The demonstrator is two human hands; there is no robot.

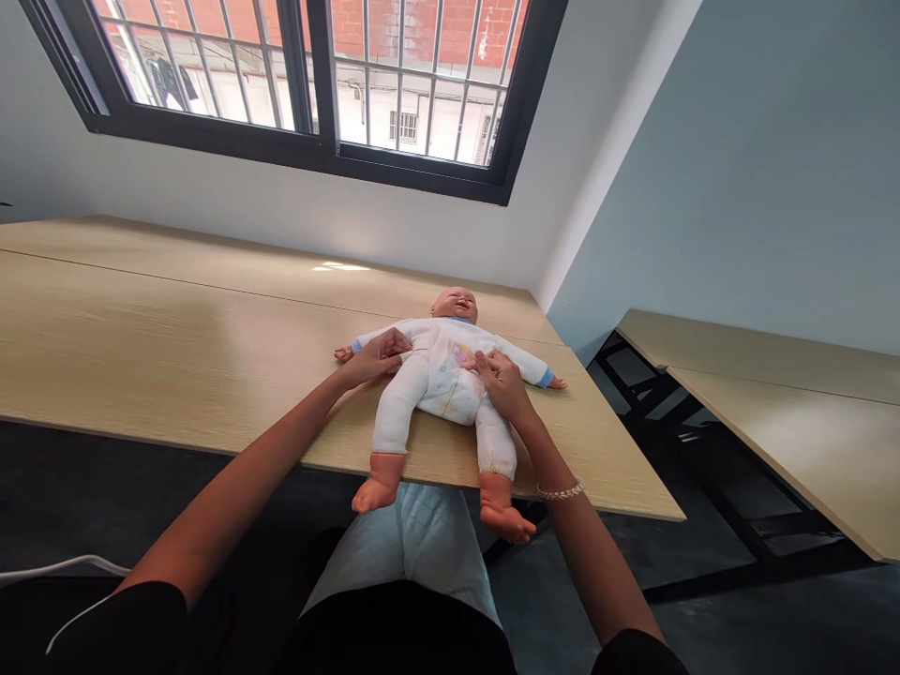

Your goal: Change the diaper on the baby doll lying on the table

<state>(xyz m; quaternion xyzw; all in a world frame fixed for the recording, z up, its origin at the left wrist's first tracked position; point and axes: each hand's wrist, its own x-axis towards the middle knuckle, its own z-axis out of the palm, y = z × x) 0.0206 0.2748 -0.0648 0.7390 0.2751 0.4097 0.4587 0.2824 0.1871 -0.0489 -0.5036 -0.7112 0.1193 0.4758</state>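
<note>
A baby doll [430, 330] in a white outfit with blue cuffs lies on its back, head away from me and feet past the table's front edge. Around its hips is a white diaper [450, 398] with a coloured print at the front waist. My left hand [383, 354] is at the doll's hip on the left, fingers curled and pinched at the diaper's side edge. On the other side, my right hand [503, 382] pinches the diaper's front waist near the print, thumb on top. The fingertips of both hands are partly hidden.
The doll rests on a light wood table [175, 347] below a barred window [414, 84]. To the right, past a gap, stands another wood table [787, 412] with a black metal frame. A white cable [67, 564] runs at lower left.
</note>
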